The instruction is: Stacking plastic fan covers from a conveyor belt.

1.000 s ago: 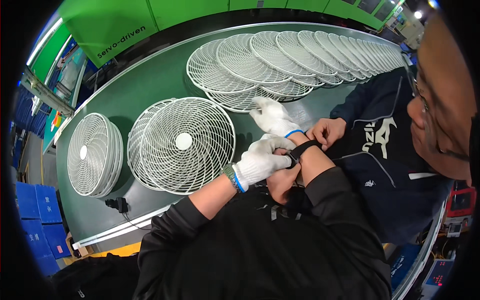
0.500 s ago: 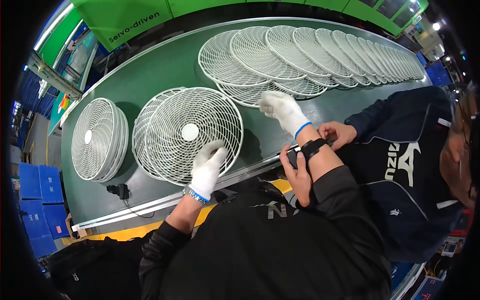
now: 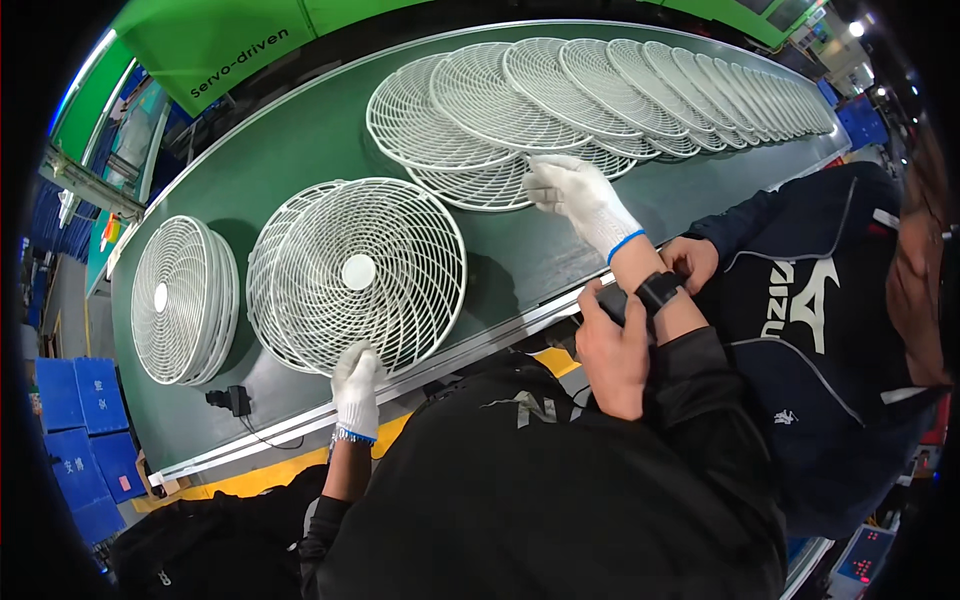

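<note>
My left hand (image 3: pixel 357 390), in a white glove, is closed at the near rim of a round white fan grille (image 3: pixel 415 245) with a solid centre disc. That grille lies over another grille (image 3: pixel 262 290), offset to its right. My right hand (image 3: pixel 580 195), also gloved, has its fingers curled beside the rims of the overlapping grilles (image 3: pixel 440 120); what lies between its fingertips is hidden. Around my right wrist is a black band (image 3: pixel 657 291). A co-worker's bare hand (image 3: pixel 615 355) holds a small dark device by it, and the co-worker's other hand (image 3: pixel 692 262) is just beyond.
A stack of grilles (image 3: pixel 185 300) stands at the left of the green table (image 3: pixel 330 130). A black adapter (image 3: pixel 230 400) with a cord lies near the front edge. Overlapping grilles (image 3: pixel 690 90) run off to the far right. Blue boxes (image 3: pixel 85 390) stand on the left.
My left hand has moved down from over the grille's face to its near rim. My right hand has come closer to the overlapping grilles. The view has shifted slightly.
</note>
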Demonstrator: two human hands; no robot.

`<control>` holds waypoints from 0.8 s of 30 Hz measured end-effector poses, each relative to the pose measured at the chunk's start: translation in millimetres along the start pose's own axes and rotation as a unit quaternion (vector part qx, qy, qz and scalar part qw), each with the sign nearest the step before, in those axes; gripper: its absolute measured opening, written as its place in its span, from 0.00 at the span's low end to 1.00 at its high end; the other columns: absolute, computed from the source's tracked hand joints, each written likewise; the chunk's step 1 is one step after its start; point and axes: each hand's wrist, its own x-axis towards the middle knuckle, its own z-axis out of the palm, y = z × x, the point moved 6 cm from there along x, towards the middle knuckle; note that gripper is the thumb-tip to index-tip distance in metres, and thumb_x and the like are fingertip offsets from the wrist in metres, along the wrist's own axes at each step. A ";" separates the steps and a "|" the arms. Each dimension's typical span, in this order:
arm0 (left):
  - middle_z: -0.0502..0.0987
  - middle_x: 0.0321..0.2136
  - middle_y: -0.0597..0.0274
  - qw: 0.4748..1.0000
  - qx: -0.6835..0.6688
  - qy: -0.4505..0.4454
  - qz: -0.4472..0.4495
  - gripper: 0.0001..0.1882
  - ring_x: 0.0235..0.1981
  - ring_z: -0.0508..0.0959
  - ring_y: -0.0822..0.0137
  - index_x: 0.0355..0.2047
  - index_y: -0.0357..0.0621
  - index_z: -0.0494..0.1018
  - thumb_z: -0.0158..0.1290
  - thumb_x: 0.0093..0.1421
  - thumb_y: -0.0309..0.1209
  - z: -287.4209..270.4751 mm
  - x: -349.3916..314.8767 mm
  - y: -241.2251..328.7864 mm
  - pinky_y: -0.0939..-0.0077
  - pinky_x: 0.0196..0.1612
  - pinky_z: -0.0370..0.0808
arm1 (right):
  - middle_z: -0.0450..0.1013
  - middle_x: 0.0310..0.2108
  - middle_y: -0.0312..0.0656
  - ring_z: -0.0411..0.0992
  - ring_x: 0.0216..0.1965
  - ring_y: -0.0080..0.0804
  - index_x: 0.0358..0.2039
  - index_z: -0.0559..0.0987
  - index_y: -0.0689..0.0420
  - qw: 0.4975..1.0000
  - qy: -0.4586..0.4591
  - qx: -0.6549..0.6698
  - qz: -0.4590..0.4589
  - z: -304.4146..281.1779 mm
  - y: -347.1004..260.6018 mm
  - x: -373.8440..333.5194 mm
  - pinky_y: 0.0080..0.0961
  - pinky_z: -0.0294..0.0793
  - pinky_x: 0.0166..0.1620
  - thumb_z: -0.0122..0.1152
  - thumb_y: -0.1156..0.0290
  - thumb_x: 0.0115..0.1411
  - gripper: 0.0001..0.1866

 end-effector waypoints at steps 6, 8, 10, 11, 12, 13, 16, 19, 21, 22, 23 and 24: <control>0.77 0.37 0.68 0.998 -0.020 -0.052 -0.005 0.14 0.34 0.76 0.78 0.55 0.34 0.77 0.55 0.71 0.27 11.8 11.6 0.0 0.80 0.38 0.75 | 0.84 0.46 0.46 0.82 0.47 0.43 0.55 0.83 0.56 0.844 0.091 -0.519 -0.103 -17.6 -14.1 -14.5 0.37 0.79 0.53 0.62 0.60 0.68 0.20; 0.76 0.37 0.69 0.998 -0.035 -0.043 -0.017 0.15 0.33 0.75 0.78 0.55 0.34 0.77 0.55 0.72 0.27 21.2 13.0 4.5 0.80 0.38 0.75 | 0.84 0.48 0.47 0.82 0.49 0.47 0.56 0.83 0.55 0.780 0.094 -0.610 -0.105 -16.4 -18.9 -20.0 0.39 0.79 0.55 0.60 0.60 0.68 0.21; 0.76 0.37 0.69 1.000 -0.020 -0.024 0.000 0.15 0.33 0.75 0.78 0.55 0.34 0.77 0.55 0.72 0.27 17.6 16.2 4.2 0.81 0.38 0.75 | 0.83 0.49 0.49 0.80 0.53 0.51 0.57 0.83 0.50 0.739 0.074 -0.661 -0.107 -7.0 -20.7 -15.5 0.43 0.78 0.58 0.58 0.59 0.68 0.20; 0.76 0.37 0.69 1.000 -0.007 -0.003 0.017 0.15 0.33 0.75 0.78 0.56 0.34 0.76 0.55 0.72 0.27 13.2 17.8 4.9 0.81 0.38 0.75 | 0.82 0.50 0.50 0.79 0.55 0.54 0.57 0.83 0.47 0.718 0.064 -0.685 -0.107 -1.6 -21.4 -14.2 0.45 0.77 0.59 0.57 0.59 0.68 0.20; 0.76 0.37 0.69 0.999 0.005 0.018 0.035 0.15 0.34 0.75 0.78 0.56 0.33 0.76 0.55 0.71 0.27 11.8 19.7 8.7 0.82 0.38 0.74 | 0.82 0.50 0.50 0.79 0.55 0.54 0.57 0.83 0.47 0.718 0.067 -0.685 -0.106 3.4 -27.8 -15.2 0.45 0.77 0.59 0.57 0.59 0.68 0.20; 0.76 0.37 0.69 0.999 0.006 0.014 0.035 0.15 0.34 0.75 0.78 0.56 0.33 0.76 0.55 0.71 0.27 12.3 21.7 11.1 0.82 0.38 0.74 | 0.82 0.51 0.50 0.79 0.55 0.54 0.57 0.83 0.48 0.711 0.043 -0.695 -0.101 9.8 -32.9 -16.3 0.46 0.77 0.59 0.56 0.59 0.68 0.20; 0.75 0.37 0.69 0.992 0.029 0.112 0.042 0.15 0.32 0.73 0.79 0.56 0.33 0.76 0.54 0.71 0.25 -5.5 21.1 19.4 0.83 0.36 0.72 | 0.81 0.52 0.52 0.78 0.55 0.55 0.56 0.83 0.51 0.697 -0.002 -0.711 -0.087 25.0 -35.8 -16.8 0.47 0.77 0.60 0.55 0.60 0.67 0.21; 0.75 0.35 0.69 0.998 -0.011 0.046 0.033 0.15 0.30 0.71 0.78 0.55 0.33 0.76 0.54 0.70 0.24 -36.7 29.7 5.7 0.83 0.34 0.71 | 0.82 0.49 0.51 0.80 0.53 0.54 0.51 0.82 0.54 0.678 -0.014 -0.723 -0.134 40.9 -36.3 -16.0 0.49 0.79 0.58 0.52 0.61 0.69 0.17; 0.74 0.34 0.70 0.999 -0.033 0.009 0.033 0.15 0.29 0.70 0.78 0.55 0.33 0.76 0.54 0.70 0.24 -34.4 34.1 5.8 0.83 0.33 0.70 | 0.82 0.50 0.51 0.80 0.53 0.54 0.52 0.82 0.54 0.666 -0.027 -0.733 -0.131 51.9 -34.2 -10.9 0.49 0.78 0.58 0.52 0.61 0.69 0.18; 0.73 0.32 0.70 0.999 -0.033 0.024 0.030 0.14 0.28 0.69 0.78 0.54 0.33 0.76 0.54 0.70 0.24 -31.9 34.9 6.9 0.82 0.33 0.69 | 0.81 0.51 0.51 0.79 0.54 0.55 0.54 0.82 0.54 0.655 -0.048 -0.743 -0.128 57.2 -29.6 -5.5 0.48 0.78 0.59 0.52 0.61 0.68 0.19; 0.73 0.31 0.70 0.998 -0.032 0.040 0.028 0.14 0.27 0.68 0.79 0.54 0.33 0.76 0.53 0.70 0.24 -30.1 34.9 8.3 0.82 0.32 0.68 | 0.81 0.53 0.51 0.79 0.54 0.55 0.55 0.82 0.54 0.643 -0.071 -0.752 -0.126 60.3 -26.0 -1.9 0.48 0.78 0.59 0.52 0.60 0.68 0.20; 0.72 0.30 0.70 0.997 -0.032 0.059 0.025 0.14 0.27 0.67 0.79 0.54 0.33 0.76 0.53 0.70 0.23 -31.2 35.8 9.7 0.82 0.32 0.67 | 0.81 0.53 0.51 0.79 0.54 0.55 0.55 0.82 0.54 0.643 -0.069 -0.752 -0.128 59.3 -24.9 1.4 0.48 0.78 0.59 0.52 0.60 0.68 0.20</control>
